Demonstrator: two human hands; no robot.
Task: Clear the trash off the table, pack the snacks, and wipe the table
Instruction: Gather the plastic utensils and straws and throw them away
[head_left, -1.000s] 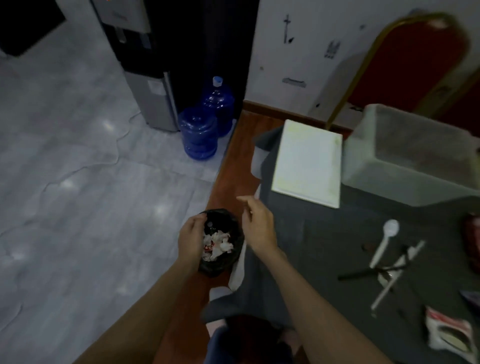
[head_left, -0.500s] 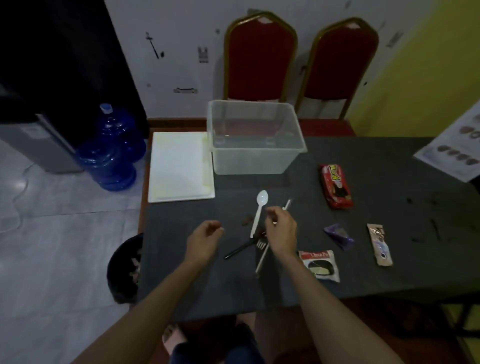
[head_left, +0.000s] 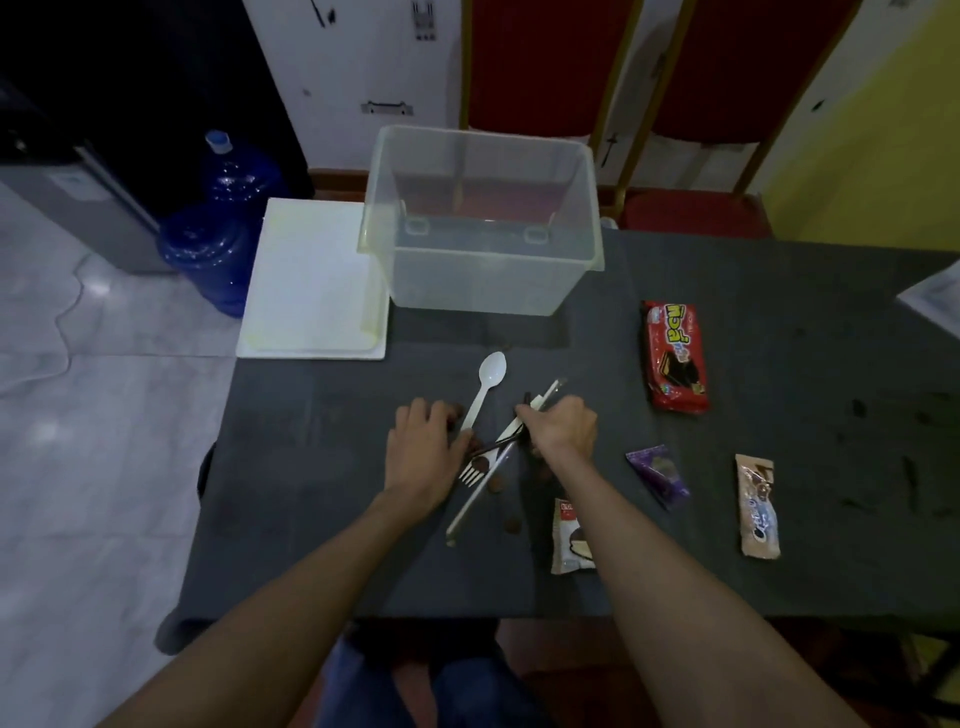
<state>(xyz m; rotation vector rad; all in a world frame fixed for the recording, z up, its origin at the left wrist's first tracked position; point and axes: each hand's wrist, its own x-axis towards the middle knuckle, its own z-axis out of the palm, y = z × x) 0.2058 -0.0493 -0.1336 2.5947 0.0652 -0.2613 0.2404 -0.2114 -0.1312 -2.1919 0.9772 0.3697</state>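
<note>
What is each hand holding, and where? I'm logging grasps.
The right hand is closed on the upper part of a wrapped white straw. The left hand rests by the white spoon; any hold cannot be told.

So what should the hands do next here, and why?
Probably close both hands on the loose cutlery and lift it. The right hand is already on the long white wrapped utensil, and the left hand is by the white plastic spoon, with the white plastic fork between them.
</note>
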